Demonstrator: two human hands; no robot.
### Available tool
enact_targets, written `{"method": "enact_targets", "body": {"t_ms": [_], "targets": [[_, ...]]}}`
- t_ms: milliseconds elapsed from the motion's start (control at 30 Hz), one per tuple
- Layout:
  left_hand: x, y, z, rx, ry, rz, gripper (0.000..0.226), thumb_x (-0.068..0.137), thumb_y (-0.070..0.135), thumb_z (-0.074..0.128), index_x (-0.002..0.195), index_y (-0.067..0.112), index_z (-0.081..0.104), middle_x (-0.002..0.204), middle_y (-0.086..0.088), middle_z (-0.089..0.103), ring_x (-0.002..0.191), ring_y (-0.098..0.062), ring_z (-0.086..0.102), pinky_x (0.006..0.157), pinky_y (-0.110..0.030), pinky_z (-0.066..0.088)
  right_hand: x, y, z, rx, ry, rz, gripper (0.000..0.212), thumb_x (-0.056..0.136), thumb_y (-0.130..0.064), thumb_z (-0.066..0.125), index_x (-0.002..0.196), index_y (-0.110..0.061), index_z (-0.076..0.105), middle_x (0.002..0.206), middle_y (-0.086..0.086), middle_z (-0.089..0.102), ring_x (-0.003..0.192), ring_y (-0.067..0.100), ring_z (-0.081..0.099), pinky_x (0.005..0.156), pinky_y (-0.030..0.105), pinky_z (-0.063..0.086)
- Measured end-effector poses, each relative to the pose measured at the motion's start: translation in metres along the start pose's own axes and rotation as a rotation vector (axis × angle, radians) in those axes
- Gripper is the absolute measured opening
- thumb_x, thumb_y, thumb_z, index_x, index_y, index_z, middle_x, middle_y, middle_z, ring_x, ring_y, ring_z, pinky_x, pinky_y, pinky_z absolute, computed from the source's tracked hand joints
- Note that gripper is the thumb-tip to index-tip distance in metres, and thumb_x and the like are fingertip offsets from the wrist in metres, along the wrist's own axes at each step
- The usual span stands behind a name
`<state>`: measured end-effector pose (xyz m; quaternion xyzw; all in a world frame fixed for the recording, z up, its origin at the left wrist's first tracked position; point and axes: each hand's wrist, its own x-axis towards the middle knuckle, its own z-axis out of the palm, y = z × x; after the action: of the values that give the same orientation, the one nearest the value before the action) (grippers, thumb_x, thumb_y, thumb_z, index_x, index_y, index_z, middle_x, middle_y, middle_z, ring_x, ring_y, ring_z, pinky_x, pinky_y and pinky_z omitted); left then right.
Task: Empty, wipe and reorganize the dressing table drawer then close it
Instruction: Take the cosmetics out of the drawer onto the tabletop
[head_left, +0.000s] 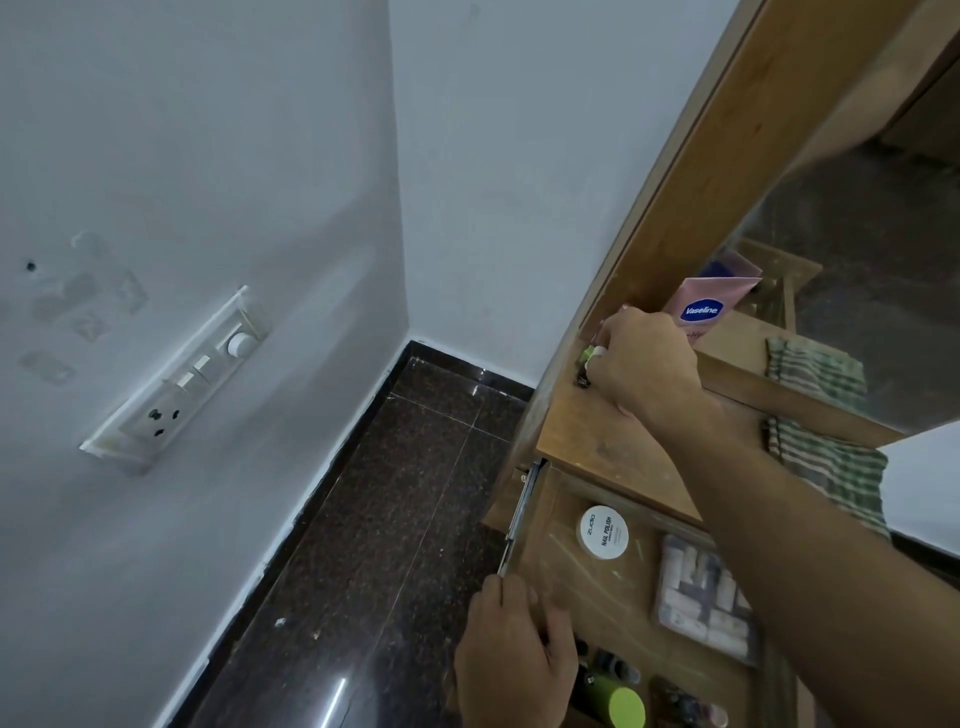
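Right hand (641, 366) is reaching over the tabletop (613, 452), fingers curled around small green and white items beside the pink tube (704, 306). Left hand (514, 654) is gripping the left edge of the open drawer (597, 592), which is holding a white jar (604, 531), a clear pouch (704, 597) and a green bottle (618, 704).

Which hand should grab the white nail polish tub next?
Probably the left hand: it rests on the open drawer's edge, near the white tub. The right hand is busy with small things up on the tabletop.
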<state>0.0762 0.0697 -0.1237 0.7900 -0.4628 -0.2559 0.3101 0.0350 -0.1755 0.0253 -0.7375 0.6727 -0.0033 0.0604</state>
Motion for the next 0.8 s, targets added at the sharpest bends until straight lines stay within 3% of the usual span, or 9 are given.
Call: {"method": "enact_targets", "body": {"t_ms": [233,300,367,433,467,533,600,800], "targets": [[-0.003,-0.006,0.004,0.061,0.004,0.021,0.030,0.089,0.046,0.033,0.075,0.025,0.050,0.077,0.010,0.047,0.066,-0.009,0.049,0.051,-0.020,0.040,-0.019,0.002,-0.020,0.072,0.071,-0.080,0.028,0.092,-0.024,0.071,0.118,-0.015,0.070,0.104,0.005,0.071,0.087,0.025,0.068,0.084,0.046,0.061],[-0.004,-0.005,0.003,0.058,0.019,0.034,0.036,0.093,0.045,0.027,0.079,0.022,0.053,0.078,0.007,0.049,0.066,-0.011,0.050,0.052,-0.026,0.045,-0.040,0.007,-0.025,0.160,0.117,-0.144,0.028,0.093,-0.028,0.071,0.120,-0.019,0.071,0.107,0.000,0.073,0.091,0.021,0.069,0.088,0.041,0.061],[-0.005,-0.003,0.004,0.052,0.060,0.037,0.039,0.095,0.042,0.025,0.080,0.020,0.054,0.077,0.005,0.050,0.064,-0.012,0.049,0.051,-0.028,0.045,-0.073,0.019,-0.026,0.254,0.124,-0.191,0.022,0.092,-0.027,0.071,0.114,-0.022,0.073,0.101,-0.004,0.073,0.088,0.016,0.068,0.081,0.029,0.058],[-0.005,-0.003,0.003,0.030,0.097,0.025,0.038,0.096,0.039,0.024,0.079,0.020,0.053,0.075,0.005,0.049,0.064,-0.013,0.048,0.051,-0.028,0.042,-0.109,0.037,-0.010,0.269,0.023,-0.227,0.011,0.090,-0.024,0.069,0.099,-0.023,0.076,0.090,-0.007,0.073,0.080,0.012,0.066,0.068,0.023,0.053],[-0.004,-0.003,0.002,0.016,0.109,0.017,0.037,0.096,0.039,0.024,0.079,0.021,0.052,0.075,0.006,0.049,0.064,-0.013,0.048,0.052,-0.028,0.040,-0.127,0.048,0.005,0.246,-0.087,-0.235,0.010,0.089,-0.023,0.068,0.094,-0.023,0.076,0.089,-0.007,0.072,0.079,0.012,0.065,0.067,0.026,0.054],[-0.004,-0.002,0.001,0.003,0.125,0.002,0.035,0.095,0.037,0.024,0.078,0.022,0.050,0.074,0.007,0.048,0.064,-0.012,0.047,0.054,-0.028,0.034,-0.154,0.069,0.041,0.142,-0.373,-0.231,0.015,0.086,-0.027,0.064,0.097,-0.024,0.075,0.094,-0.005,0.073,0.086,0.015,0.067,0.075,0.036,0.058],[-0.005,-0.001,0.000,0.007,0.134,-0.008,0.034,0.093,0.035,0.025,0.078,0.021,0.051,0.075,0.007,0.048,0.064,-0.013,0.047,0.057,-0.028,0.031,-0.170,0.084,0.071,0.045,-0.554,-0.234,0.025,0.082,-0.031,0.061,0.104,-0.027,0.071,0.099,-0.006,0.073,0.096,0.021,0.067,0.078,0.040,0.058],[-0.005,0.000,-0.001,0.035,0.134,-0.020,0.035,0.089,0.035,0.024,0.080,0.020,0.055,0.077,0.006,0.050,0.066,-0.013,0.048,0.058,-0.028,0.031,-0.179,0.095,0.106,0.027,-0.627,-0.274,0.024,0.079,-0.037,0.064,0.101,-0.028,0.069,0.096,-0.006,0.069,0.096,0.025,0.065,0.075,0.035,0.055]]}}
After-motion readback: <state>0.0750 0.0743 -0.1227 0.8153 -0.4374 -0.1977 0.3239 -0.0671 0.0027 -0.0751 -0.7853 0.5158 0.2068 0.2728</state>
